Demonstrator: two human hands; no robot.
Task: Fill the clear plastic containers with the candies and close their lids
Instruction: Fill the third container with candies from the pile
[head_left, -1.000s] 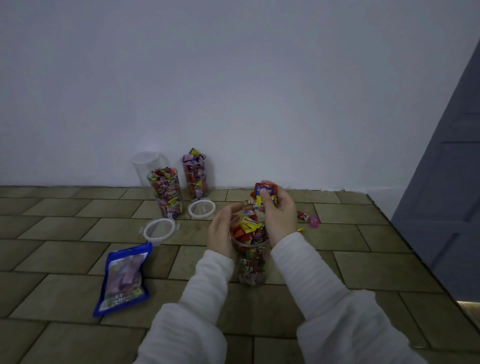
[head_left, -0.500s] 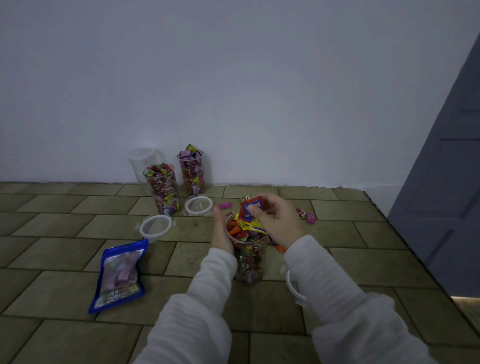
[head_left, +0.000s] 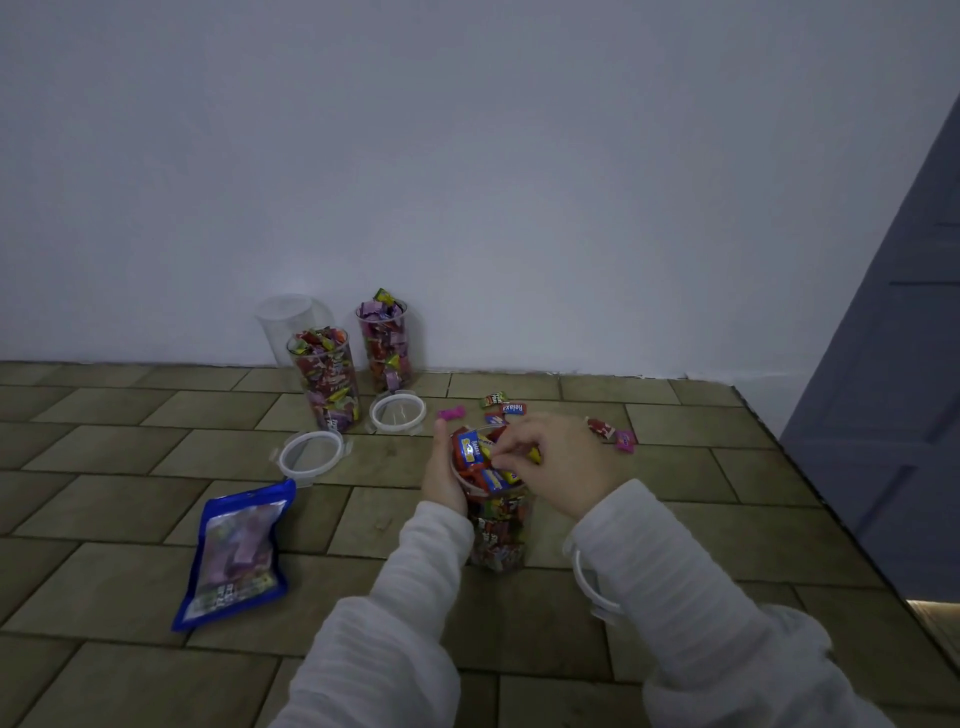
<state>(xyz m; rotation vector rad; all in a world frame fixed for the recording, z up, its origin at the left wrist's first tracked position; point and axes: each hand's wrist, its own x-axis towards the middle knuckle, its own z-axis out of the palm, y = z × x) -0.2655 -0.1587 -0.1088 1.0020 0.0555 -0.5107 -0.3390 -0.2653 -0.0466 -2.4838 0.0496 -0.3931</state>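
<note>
The left hand (head_left: 441, 475) is wrapped round the upper wall of a clear plastic container (head_left: 496, 525) standing upright on the tiled floor (head_left: 649, 540), thumb up along the rim. The right hand (head_left: 558, 462) sits over the container mouth with fingers curled down onto the heaped candies (head_left: 480, 460); whether a single piece is pinched cannot be told. The container is filled past its rim with mixed wrappers in red, yellow, blue and orange; print on them is present but unreadable at this size. Beyond the hands, loose candies lie on the floor: one red-and-white wrapper (head_left: 514, 408) reads "Relaxa", a green-and-red piece (head_left: 493, 399) just left of it carries illegible print, and a pink piece (head_left: 451, 413) lies further left. To the right of the right hand are a red piece (head_left: 601, 427) and a pink one (head_left: 625, 440). Partly under the right sleeve lies a clear lid (head_left: 589, 584). Left and beyond the grip, two filled containers (head_left: 327, 379) (head_left: 387, 343) stand uncovered near the wall, an empty container (head_left: 283, 325) behind them. Two more lids (head_left: 397, 411) (head_left: 310, 456) lie flat in front of these. Left of the left forearm lies a blue candy pouch (head_left: 236, 553); its label is too blurred to read.
</note>
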